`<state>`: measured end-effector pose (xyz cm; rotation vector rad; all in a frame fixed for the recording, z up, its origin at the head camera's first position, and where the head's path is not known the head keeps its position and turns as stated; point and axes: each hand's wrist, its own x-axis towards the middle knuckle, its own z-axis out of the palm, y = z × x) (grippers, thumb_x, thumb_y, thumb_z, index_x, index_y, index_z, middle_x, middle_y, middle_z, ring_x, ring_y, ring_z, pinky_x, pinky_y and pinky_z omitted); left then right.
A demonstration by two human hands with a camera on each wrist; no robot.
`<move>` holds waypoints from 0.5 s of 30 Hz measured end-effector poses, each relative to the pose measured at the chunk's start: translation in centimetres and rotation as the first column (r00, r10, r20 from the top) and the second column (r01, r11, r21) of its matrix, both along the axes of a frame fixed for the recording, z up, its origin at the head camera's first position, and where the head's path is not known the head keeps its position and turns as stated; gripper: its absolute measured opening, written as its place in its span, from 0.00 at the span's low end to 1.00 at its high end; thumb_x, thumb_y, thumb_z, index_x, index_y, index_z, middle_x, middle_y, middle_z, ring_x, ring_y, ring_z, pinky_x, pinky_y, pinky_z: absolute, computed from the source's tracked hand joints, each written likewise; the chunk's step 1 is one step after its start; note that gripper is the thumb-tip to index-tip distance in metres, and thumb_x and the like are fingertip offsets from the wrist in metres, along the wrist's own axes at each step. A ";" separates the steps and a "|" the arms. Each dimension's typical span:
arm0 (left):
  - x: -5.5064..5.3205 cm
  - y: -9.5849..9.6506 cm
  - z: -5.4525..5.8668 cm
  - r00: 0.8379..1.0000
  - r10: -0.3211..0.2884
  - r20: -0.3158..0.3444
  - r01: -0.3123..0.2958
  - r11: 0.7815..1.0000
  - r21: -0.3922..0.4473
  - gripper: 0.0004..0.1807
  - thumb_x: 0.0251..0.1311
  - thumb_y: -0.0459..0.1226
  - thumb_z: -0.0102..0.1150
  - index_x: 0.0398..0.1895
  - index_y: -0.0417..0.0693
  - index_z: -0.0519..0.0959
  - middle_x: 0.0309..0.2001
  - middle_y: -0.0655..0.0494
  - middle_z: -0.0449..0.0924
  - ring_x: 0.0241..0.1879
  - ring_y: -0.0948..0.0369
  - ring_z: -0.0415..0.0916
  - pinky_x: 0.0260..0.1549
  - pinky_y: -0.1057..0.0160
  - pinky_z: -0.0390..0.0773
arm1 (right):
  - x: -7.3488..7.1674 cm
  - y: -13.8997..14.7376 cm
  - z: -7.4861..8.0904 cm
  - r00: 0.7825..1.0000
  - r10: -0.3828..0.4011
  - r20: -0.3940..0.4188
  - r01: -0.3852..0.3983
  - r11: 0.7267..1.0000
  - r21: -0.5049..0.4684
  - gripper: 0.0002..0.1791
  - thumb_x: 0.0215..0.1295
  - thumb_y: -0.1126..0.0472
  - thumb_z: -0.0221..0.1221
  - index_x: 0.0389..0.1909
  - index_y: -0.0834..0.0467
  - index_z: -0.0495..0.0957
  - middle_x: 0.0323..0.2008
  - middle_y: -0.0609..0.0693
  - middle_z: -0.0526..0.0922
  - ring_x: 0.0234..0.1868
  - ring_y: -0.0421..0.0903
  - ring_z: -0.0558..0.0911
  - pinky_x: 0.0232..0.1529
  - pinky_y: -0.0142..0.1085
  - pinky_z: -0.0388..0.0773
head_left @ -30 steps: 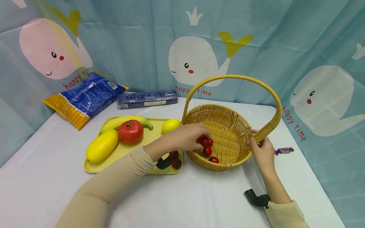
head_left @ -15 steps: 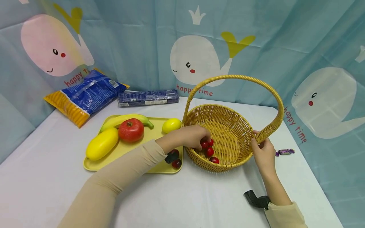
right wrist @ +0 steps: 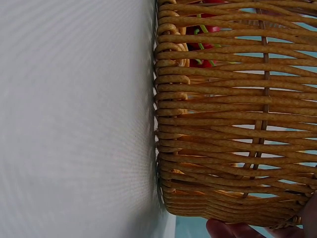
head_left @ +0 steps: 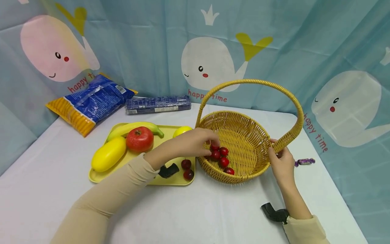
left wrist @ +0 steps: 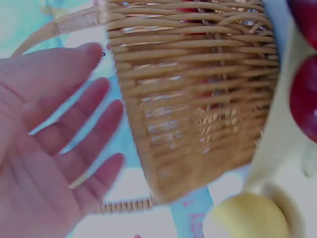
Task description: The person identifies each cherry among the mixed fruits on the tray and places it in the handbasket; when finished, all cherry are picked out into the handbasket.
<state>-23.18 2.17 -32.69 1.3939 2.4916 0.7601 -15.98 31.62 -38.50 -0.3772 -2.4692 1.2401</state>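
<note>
A yellow wicker basket [head_left: 240, 145] with a tall arched handle stands on the table. Several red cherries [head_left: 223, 162] lie at the left side inside it. My left hand [head_left: 196, 142] is over the basket's left rim, its fingertips above the cherries. In the left wrist view the loosely bent fingers [left wrist: 91, 144] hold nothing. On the right, my right hand [head_left: 281, 164] grips the basket's rim below the handle's base; its fingertips [right wrist: 233, 229] show at the lower edge of the right wrist view. Two darker cherries [head_left: 188, 174] lie on the yellow tray's right end.
The yellow tray [head_left: 164, 140] bears a banana [head_left: 126, 130], a red apple-like fruit [head_left: 139, 139], a long yellow fruit [head_left: 108, 154] and a lemon [head_left: 181, 130]. Behind are a blue-orange bag [head_left: 94, 101] and a long blue packet [head_left: 158, 104]. A purple-wrapped candy [head_left: 304, 162] lies right.
My left hand has drawn back leftward from the cherries in the basket, so more of them show. The right hand and the basket stay in place.
</note>
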 end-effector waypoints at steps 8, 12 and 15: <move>1.2 -4.9 -1.6 0.991 0.082 0.104 -0.095 0.988 0.124 0.12 0.54 0.32 0.61 0.44 0.46 0.78 0.41 0.56 0.78 0.41 0.60 0.74 0.44 0.60 0.75 | -0.1 0.0 0.1 1.000 -0.003 -0.001 0.003 1.000 0.006 0.21 0.68 0.54 0.47 0.59 0.54 0.70 0.47 0.59 0.77 0.32 0.36 0.73 0.27 0.21 0.72; 1.3 -6.2 -3.3 0.974 0.119 0.192 -0.134 0.989 0.069 0.14 0.53 0.31 0.63 0.45 0.43 0.79 0.43 0.52 0.79 0.42 0.56 0.74 0.43 0.58 0.76 | -0.1 0.0 0.0 1.000 0.000 -0.003 0.000 1.000 0.004 0.21 0.68 0.54 0.47 0.59 0.55 0.70 0.47 0.59 0.77 0.33 0.36 0.73 0.28 0.21 0.72; 1.3 -6.7 -4.2 0.969 0.134 0.209 -0.140 0.990 0.013 0.15 0.52 0.32 0.64 0.45 0.43 0.79 0.44 0.52 0.78 0.42 0.57 0.74 0.42 0.60 0.76 | 0.0 0.0 0.0 1.000 0.002 0.001 -0.002 1.000 -0.005 0.21 0.68 0.54 0.46 0.60 0.55 0.69 0.49 0.59 0.76 0.34 0.36 0.73 0.28 0.20 0.72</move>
